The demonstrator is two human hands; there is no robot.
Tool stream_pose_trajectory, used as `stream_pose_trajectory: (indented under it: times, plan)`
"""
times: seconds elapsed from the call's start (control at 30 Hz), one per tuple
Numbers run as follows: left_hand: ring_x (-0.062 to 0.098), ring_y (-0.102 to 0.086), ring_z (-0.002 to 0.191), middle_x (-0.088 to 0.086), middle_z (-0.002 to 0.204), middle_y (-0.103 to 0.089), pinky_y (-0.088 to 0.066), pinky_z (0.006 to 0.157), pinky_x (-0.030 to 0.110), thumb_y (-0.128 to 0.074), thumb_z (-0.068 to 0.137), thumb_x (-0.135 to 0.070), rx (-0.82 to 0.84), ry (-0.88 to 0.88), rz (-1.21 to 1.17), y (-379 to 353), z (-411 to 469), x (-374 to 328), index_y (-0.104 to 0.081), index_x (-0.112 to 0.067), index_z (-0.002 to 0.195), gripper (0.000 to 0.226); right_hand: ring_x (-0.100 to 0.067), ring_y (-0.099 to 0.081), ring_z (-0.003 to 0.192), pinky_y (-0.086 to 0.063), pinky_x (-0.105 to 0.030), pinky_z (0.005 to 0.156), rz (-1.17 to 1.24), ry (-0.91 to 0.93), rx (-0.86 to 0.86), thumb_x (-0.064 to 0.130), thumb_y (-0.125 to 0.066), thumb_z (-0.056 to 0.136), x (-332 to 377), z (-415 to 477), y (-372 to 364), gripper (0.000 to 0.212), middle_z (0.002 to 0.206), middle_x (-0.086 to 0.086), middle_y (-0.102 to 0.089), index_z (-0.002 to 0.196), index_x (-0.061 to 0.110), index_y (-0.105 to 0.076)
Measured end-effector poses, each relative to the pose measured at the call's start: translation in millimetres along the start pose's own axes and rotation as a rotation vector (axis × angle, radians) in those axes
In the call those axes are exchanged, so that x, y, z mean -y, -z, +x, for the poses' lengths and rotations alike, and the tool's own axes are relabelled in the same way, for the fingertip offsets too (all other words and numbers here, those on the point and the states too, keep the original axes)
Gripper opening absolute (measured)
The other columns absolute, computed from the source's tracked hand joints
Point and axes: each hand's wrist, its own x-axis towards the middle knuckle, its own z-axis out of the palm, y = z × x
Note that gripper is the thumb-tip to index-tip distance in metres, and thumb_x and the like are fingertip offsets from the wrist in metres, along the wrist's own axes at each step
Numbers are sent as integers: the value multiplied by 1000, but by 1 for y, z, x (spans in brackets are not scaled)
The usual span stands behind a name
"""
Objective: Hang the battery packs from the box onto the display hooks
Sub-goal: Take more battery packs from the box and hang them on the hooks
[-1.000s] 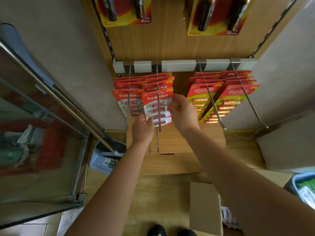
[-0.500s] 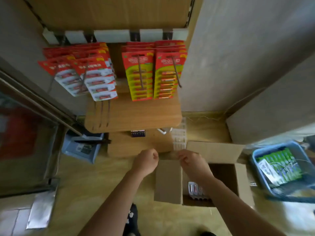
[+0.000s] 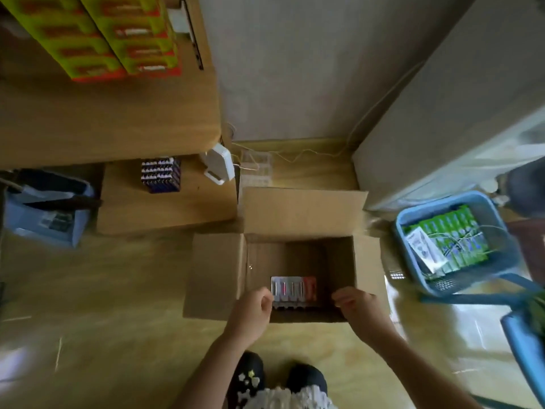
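Battery packs lie flat at the bottom of the open cardboard box, directly between the two hands and a little ahead of them, against the box wall nearest the person. The top pack shows a row of cells under clear plastic with a red strip at the end toward the right hand.

The left hand hangs over the near left corner of the box with its fingers curled in and the thumb against them. Its knuckles sit just beside the left edge of the top pack, but the blur hides whether it touches or pinches that pack. The right hand is over the near right corner, fingers loosely bent and holding nothing, apart from the packs.

Well to the right of the right hand a blue basket holds green packs. Far ahead of the left hand, yellow-green packs hang above a wooden shelf. Under that shelf stands a block of loose batteries. The person's dark shoes are on the floor below both wrists.
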Motion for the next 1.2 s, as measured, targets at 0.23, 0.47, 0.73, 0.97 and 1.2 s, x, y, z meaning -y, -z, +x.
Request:
stream_pose_trajectory:
  times: [0.23, 0.47, 0.73, 0.97, 1.2]
  plan:
    - [13, -62, 91, -1, 100, -66, -53, 84, 34, -47, 93, -15, 39, -106, 132, -76, 126, 42, -61, -18, 100, 15, -18, -62, 101, -53, -32, 88, -245, 68, 158, 11, -39, 91, -65, 124, -71, 33, 114, 0, -65, 109, 25, -63]
    - [24, -38, 132, 9, 146, -35, -36, 108, 36, -53, 92, -21, 320, -72, 439, -140, 254, 88, -34, -14, 139, 51, -28, -47, 125, -40, -35, 104, -655, 177, 577, 9, -58, 86, -115, 231, -141, 50, 137, -9, -47, 133, 16, -44]
    - [25, -42, 126, 9, 139, -41, -38, 100, 33, -73, 75, -30, 342, -125, 549, -171, 303, 106, -41, -14, 130, 66, -31, -42, 129, -35, -39, 108, -794, 149, 629, 12, -46, 94, -132, 281, -181, 41, 142, -15, -41, 135, 7, -41]
    - [26, -39, 130, 9, 141, -40, -37, 106, 37, -55, 87, -14, 405, -162, 682, -174, 294, 107, -49, -11, 127, 40, -25, -54, 115, -45, -33, 92, -597, 62, 234, 29, -54, 91, -126, 285, -162, 31, 127, -7, -55, 118, 15, -58]
    - [24, -51, 110, 9, 123, -51, -42, 84, 30, -55, 88, -14, 524, -10, 486, -171, 297, 116, -50, -16, 116, 28, -27, -56, 115, -52, -33, 80, -217, -97, 355, 31, -51, 93, -131, 290, -160, 46, 133, -13, -49, 131, 7, -40]
